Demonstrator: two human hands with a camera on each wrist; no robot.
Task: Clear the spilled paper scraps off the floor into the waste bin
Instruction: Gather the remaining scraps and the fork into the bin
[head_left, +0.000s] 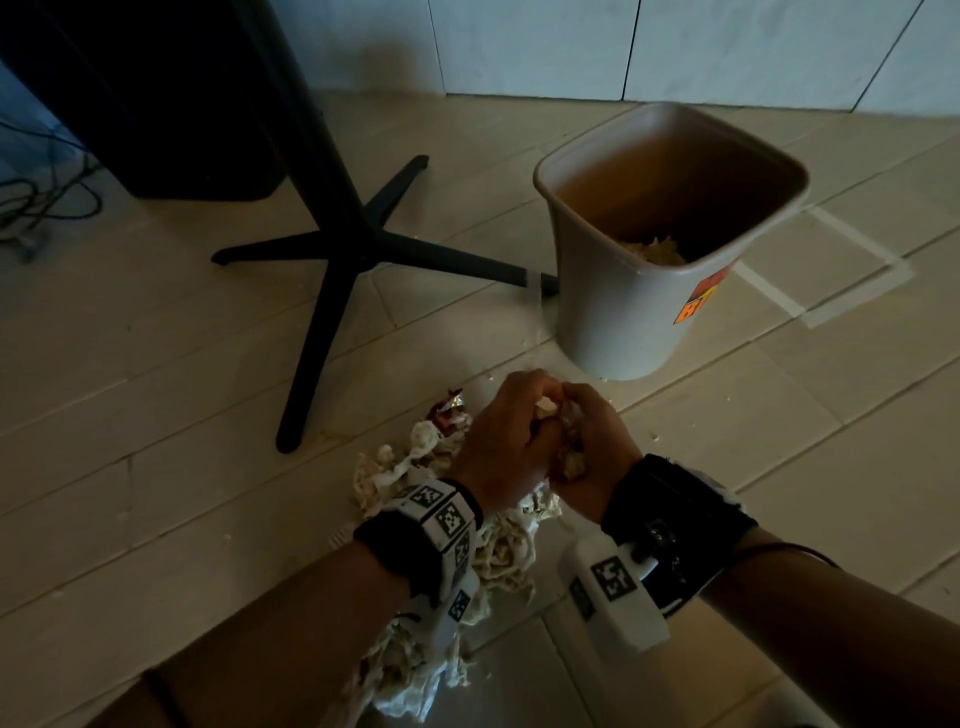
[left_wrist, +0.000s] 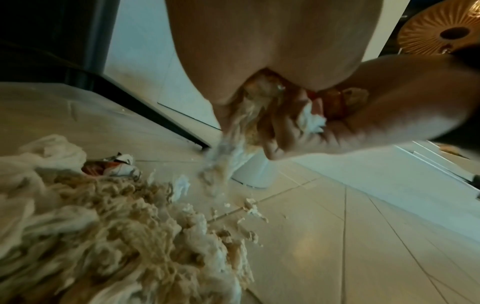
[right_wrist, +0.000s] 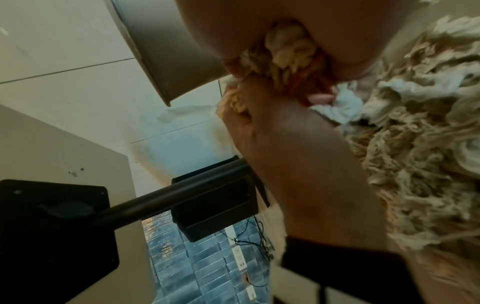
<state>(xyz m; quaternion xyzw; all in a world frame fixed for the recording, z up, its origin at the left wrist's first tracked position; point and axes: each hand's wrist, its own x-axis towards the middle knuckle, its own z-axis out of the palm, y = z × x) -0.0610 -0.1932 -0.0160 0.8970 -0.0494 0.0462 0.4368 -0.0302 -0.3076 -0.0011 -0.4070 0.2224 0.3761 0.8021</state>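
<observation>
A pile of shredded, crumpled paper scraps (head_left: 498, 551) lies on the tiled floor under my wrists, and shows in the left wrist view as paper scraps (left_wrist: 103, 236) and in the right wrist view as paper scraps (right_wrist: 415, 144). My left hand (head_left: 511, 441) and right hand (head_left: 592, 452) are cupped together just above the pile, gripping a bundle of scraps (head_left: 558, 431) between them. Strands hang from the bundle (left_wrist: 233, 144) toward the floor. The grey waste bin (head_left: 623, 322) stands upright just beyond my hands, with some scraps at its bottom.
A black table pedestal (head_left: 353, 244) with crossed feet stands to the left of the bin. A red and silver wrapper (head_left: 449, 413) lies at the pile's far edge. White tape marks (head_left: 831, 306) sit on the floor right of the bin. Cables (head_left: 41, 208) trail at far left.
</observation>
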